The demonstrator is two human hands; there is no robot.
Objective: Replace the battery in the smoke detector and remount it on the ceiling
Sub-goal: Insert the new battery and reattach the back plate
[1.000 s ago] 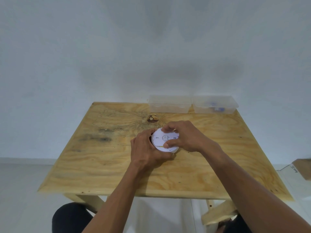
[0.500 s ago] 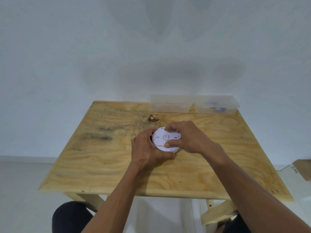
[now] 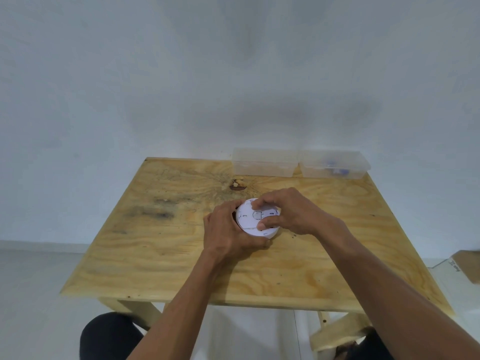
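Near the middle of the pale plywood table, the left hand clamps its grip around the round white plastic smoke detector. The right hand pinches its back plate, probably twisting it; the next move needs counter-rotation.

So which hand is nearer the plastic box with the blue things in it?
Right. The right hand is closer to the box; the left hand is farther away from it.

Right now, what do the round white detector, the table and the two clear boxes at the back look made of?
Round white smoke detector: likely matte moulded plastic, smooth with recessed slots. Wooden table: unfinished plywood, with swirling grain and a knot. Two clear boxes: translucent plastic, seemingly lidded.
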